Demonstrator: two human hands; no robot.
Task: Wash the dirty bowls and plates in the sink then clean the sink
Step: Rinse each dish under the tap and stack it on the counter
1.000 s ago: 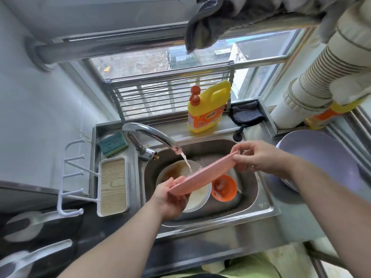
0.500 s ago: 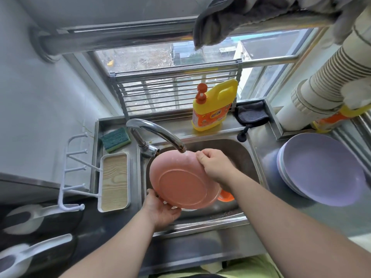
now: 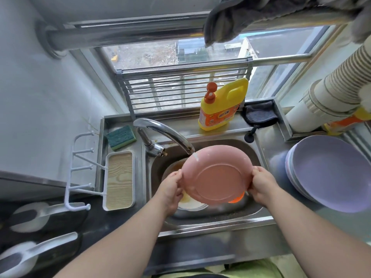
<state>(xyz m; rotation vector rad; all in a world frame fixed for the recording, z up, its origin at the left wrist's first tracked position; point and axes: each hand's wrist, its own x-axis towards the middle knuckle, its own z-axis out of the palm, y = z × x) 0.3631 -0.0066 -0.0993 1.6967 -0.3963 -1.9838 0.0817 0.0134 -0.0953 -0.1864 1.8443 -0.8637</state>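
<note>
Both my forearms reach forward over the sink (image 3: 259, 155). My left hand (image 3: 172, 189) grips the left rim of the pink plate (image 3: 215, 174), fingers curled behind it. My right hand (image 3: 263, 184) grips the right rim the same way. The plate is held tilted above the basin, underside facing me, its upper edge under the faucet (image 3: 160, 133) where water strikes it. In the basin below lie a white bowl (image 3: 190, 204) with yellowish residue and an orange bowl (image 3: 236, 198), both mostly hidden by the plate. Stacked purple plates (image 3: 329, 173) sit on the counter to the right.
</note>
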